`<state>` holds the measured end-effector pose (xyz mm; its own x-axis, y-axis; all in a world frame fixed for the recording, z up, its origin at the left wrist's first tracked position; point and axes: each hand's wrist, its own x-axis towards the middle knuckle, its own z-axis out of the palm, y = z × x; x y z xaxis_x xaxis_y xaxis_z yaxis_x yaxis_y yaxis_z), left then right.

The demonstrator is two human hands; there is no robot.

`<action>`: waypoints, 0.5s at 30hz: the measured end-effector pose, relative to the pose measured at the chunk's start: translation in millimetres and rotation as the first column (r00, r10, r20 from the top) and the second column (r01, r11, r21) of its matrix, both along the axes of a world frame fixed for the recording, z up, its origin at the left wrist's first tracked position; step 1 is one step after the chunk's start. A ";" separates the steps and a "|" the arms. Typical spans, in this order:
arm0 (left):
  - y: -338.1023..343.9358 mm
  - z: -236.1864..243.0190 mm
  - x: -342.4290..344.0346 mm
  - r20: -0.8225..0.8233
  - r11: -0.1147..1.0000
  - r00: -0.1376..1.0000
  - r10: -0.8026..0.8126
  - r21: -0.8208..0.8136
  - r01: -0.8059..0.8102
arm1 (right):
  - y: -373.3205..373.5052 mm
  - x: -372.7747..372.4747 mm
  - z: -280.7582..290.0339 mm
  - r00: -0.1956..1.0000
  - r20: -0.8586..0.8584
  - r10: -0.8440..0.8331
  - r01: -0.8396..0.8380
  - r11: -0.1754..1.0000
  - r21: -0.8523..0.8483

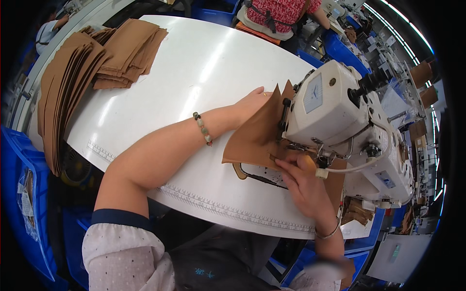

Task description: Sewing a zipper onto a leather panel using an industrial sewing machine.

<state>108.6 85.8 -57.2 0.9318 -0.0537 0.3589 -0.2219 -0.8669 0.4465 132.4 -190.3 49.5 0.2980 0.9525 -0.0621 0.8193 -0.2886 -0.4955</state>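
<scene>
My left hand (250, 105), wearing a ring, reaches behind an upright brown fabric piece (247, 145), its fingers bent against it and partly hidden. A bead bracelet is on that wrist. My right hand (303, 186) is closed round a small tool with an orange part (308, 162), its fingertips at the fabric's lower edge by the needle area of a cream sewing machine (320, 114). The tool's shape is mostly hidden. The fabric lies partly over the machine's bed plate (257, 173), and more brown material shows to the right of my hand.
Stacks of brown cut pieces (68, 97) (128, 48) lie on the white, ruler-edged table (189, 58) at left. Blue bins (36, 252) stand beside and below it. Another person (274, 14) in a red patterned top sits beyond the table; a second person (48, 31) is at far left.
</scene>
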 end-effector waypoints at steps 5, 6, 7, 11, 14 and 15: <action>0.1 -2.2 0.4 -0.009 0.991 1.000 -0.020 -0.132 0.019 | -0.3 -5.3 -2.6 0.996 0.083 0.026 -0.024 0.999 -0.025; 0.0 -0.5 -0.9 -0.003 0.976 1.000 -0.027 -0.215 0.026 | -0.3 -7.4 -5.2 0.978 0.197 0.069 -0.077 0.996 0.033; 1.1 2.7 -3.5 -0.003 0.976 1.000 -0.031 -0.214 0.029 | -0.7 -9.5 -8.0 0.945 0.312 0.103 -0.135 0.987 0.083; 15.6 31.5 -31.6 0.106 0.954 0.949 0.296 -0.089 -0.287 | -2.0 -11.0 -20.4 0.914 0.380 0.141 -0.206 0.969 0.137; 18.8 60.4 -65.6 0.179 0.888 0.871 0.457 -0.029 -0.459 | -2.5 -7.7 -26.7 0.893 0.423 0.151 -0.230 0.963 0.143; 13.3 67.4 -77.1 0.264 0.881 0.866 0.425 0.097 -0.463 | -2.2 -6.8 -28.3 0.870 0.465 0.163 -0.250 0.959 0.131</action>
<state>31.5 99.1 10.2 0.7627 0.2752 0.5853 0.1235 -0.9503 0.2859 125.7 -192.5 21.3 0.0474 0.9768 0.2090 0.9955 -0.0290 -0.0903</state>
